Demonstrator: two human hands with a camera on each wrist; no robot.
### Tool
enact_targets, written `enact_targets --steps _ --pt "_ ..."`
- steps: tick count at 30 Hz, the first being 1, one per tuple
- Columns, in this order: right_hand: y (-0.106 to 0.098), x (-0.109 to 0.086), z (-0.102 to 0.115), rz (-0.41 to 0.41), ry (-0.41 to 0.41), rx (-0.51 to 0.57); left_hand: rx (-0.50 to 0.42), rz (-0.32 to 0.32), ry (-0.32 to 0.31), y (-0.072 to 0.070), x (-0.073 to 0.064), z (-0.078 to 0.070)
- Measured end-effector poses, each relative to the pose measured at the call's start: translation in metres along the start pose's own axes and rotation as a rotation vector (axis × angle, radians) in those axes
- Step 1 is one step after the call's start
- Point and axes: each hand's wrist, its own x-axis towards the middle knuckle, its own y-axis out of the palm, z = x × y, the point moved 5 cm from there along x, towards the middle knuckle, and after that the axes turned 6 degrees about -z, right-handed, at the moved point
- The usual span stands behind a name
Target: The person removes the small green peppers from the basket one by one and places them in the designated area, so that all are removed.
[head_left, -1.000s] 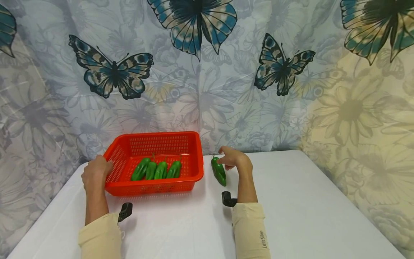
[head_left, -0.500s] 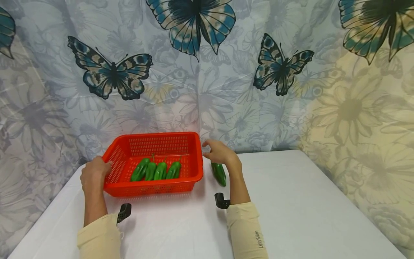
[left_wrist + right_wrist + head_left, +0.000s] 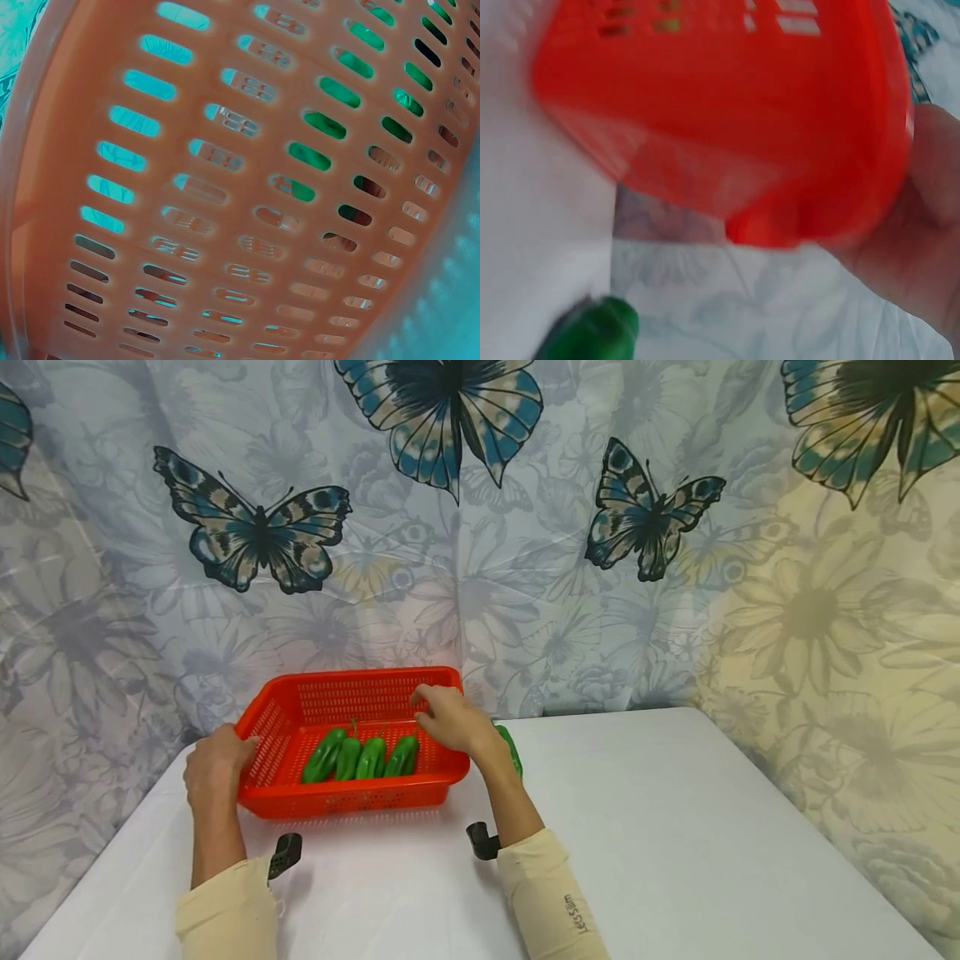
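A red plastic basket (image 3: 352, 800) with slotted walls stands on the table, and several green peppers (image 3: 325, 756) lie side by side in it. My left hand (image 3: 216, 768) grips its left rim, the thumb over the inner side; in the left wrist view the slotted basket wall (image 3: 247, 176) fills the picture. Over the basket's right end hovers my right hand (image 3: 456, 720), fingers loosely bent, holding nothing that I can see. Another green pepper (image 3: 511, 750) lies on the table right of the basket, partly hidden by the right wrist; its end (image 3: 592, 334) appears in the right wrist view.
A white cloth (image 3: 675, 835) covers the table. Directly behind the table hangs a curtain (image 3: 517, 602) printed with butterflies and flowers. Black camera mounts (image 3: 286, 855) stick out beside both wrists.
My right hand has moved left, from above the loose pepper across the rim to over the basket's right end. The loose pepper stays on the table. The left hand keeps its grip.
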Motion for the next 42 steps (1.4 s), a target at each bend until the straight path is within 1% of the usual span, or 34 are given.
enact_targets --steps 4,7,10,14,18,23,29,33,36,39,42 --pt "0.024 0.004 0.01 0.088 -0.001 0.035 0.013 0.003 0.004 -0.002 0.001 0.0" --pt "0.044 0.005 0.014 0.156 -0.002 0.001 0.016 0.008 -0.019 -0.002 0.002 0.002" --pt "0.058 0.005 0.012 0.225 0.017 -0.104 0.017 0.011 -0.025 -0.001 0.001 0.002" --pt "0.068 0.003 0.008 0.328 0.056 -0.236 0.014 0.009 -0.026 0.0 0.001 0.0" --pt "0.073 0.002 0.004 0.399 0.092 -0.264 0.028 0.006 -0.038 0.001 0.002 -0.002" --pt "0.076 0.001 0.003 0.436 0.096 -0.258 0.048 0.009 -0.05 0.001 0.003 -0.001" --pt "0.076 -0.001 0.002 0.463 0.122 -0.259 0.034 0.016 -0.066 0.002 0.002 -0.001" --pt "0.075 -0.002 0.001 0.483 0.151 -0.255 0.038 0.01 -0.042 0.003 0.002 -0.001" --pt "0.075 -0.002 0.001 0.486 0.141 -0.252 0.057 -0.004 -0.022 0.001 0.002 -0.001" --pt "0.076 -0.001 0.003 0.479 0.113 -0.258 0.062 -0.003 -0.025 0.001 0.002 0.0" --pt "0.075 0.001 0.003 0.458 0.107 -0.255 0.056 0.001 -0.031 0.001 0.003 0.0"
